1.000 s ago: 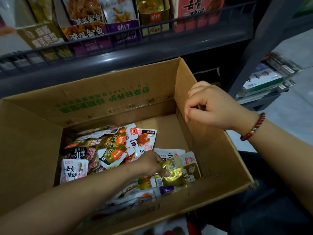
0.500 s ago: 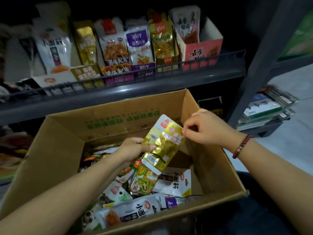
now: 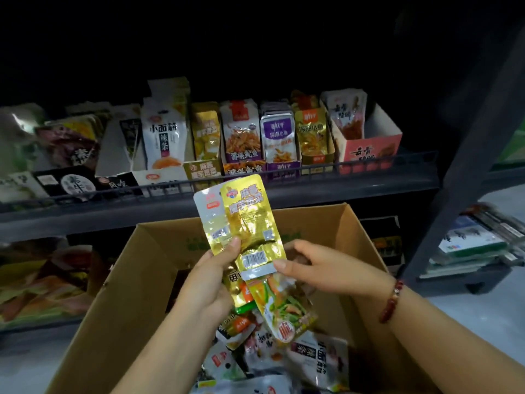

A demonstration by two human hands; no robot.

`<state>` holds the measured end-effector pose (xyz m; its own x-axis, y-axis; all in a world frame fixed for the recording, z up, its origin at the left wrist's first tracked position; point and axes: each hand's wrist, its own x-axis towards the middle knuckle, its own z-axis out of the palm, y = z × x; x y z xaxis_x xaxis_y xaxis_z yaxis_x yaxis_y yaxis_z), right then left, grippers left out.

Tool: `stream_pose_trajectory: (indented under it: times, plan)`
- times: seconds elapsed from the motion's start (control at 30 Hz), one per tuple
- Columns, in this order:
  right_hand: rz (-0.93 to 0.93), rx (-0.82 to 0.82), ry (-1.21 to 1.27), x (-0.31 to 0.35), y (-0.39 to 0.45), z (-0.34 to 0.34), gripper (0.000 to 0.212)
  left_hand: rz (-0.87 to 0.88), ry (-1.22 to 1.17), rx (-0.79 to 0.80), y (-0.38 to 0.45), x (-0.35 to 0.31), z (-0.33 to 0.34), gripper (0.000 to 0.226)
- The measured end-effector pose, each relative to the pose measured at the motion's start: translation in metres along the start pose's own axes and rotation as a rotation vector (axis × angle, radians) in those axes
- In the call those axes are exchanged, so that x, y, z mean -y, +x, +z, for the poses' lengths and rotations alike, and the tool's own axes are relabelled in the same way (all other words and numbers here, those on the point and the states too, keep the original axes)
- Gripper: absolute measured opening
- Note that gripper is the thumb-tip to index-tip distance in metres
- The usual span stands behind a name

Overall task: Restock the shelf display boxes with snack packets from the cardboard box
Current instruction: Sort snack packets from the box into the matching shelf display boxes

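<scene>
Two gold foil snack packets (image 3: 247,223) stand upright above the open cardboard box (image 3: 136,285). My left hand (image 3: 211,282) grips their lower part, thumb on the front. My right hand (image 3: 318,265) pinches the bottom edge of the front gold packet. A yellow packet with green print (image 3: 284,305) hangs below, between the hands. Several more snack packets (image 3: 321,362) lie loose in the box. Behind it, display boxes (image 3: 369,149) hold upright packets on the dark shelf (image 3: 341,189).
A wire rail runs along the shelf's front edge. A gold display box (image 3: 203,169) sits mid-shelf, with purple and pink ones to its right. A lower shelf at left holds dim packets (image 3: 37,282). A dark upright post (image 3: 466,166) and a low rack of flat packs (image 3: 477,240) stand on the right.
My left hand took the gold packets from the box and lifted them toward the shelf. My right hand left the box wall and took hold of their bottom edge. The view tilted upward.
</scene>
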<state>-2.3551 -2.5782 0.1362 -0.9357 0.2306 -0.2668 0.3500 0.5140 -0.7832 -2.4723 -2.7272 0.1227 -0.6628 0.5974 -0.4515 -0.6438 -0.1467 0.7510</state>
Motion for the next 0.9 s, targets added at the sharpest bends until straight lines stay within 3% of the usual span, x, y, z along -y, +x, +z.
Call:
stream_pose_trajectory:
  times: [0.2, 0.3, 0.4, 0.67, 0.8, 0.9]
  plan:
    - [-0.026, -0.193, 0.081, -0.001, 0.010, 0.015, 0.023, 0.024, 0.019, 0.002, -0.008, 0.004, 0.006, 0.047]
    - [-0.063, -0.269, 0.220, -0.001, 0.013, 0.019, 0.010, 0.033, 0.083, 0.020, -0.008, 0.000, 0.002, 0.050]
    - [-0.051, -0.252, 0.473, 0.005, 0.012, 0.019, 0.013, 0.008, 0.101, 0.077, -0.008, -0.007, -0.001, 0.052]
    - [-0.047, -0.279, 0.513, 0.010, 0.011, 0.019, 0.015, 0.024, 0.101, 0.201, -0.014, -0.010, -0.003, 0.052]
    - [-0.053, -0.291, 0.536, 0.009, 0.009, 0.017, 0.014, 0.135, 0.149, 0.138, -0.015, -0.009, -0.002, 0.043]
    - [-0.055, -0.388, 0.556, 0.001, 0.011, 0.012, 0.012, 0.192, 0.115, 0.049, -0.013, -0.010, -0.003, 0.049]
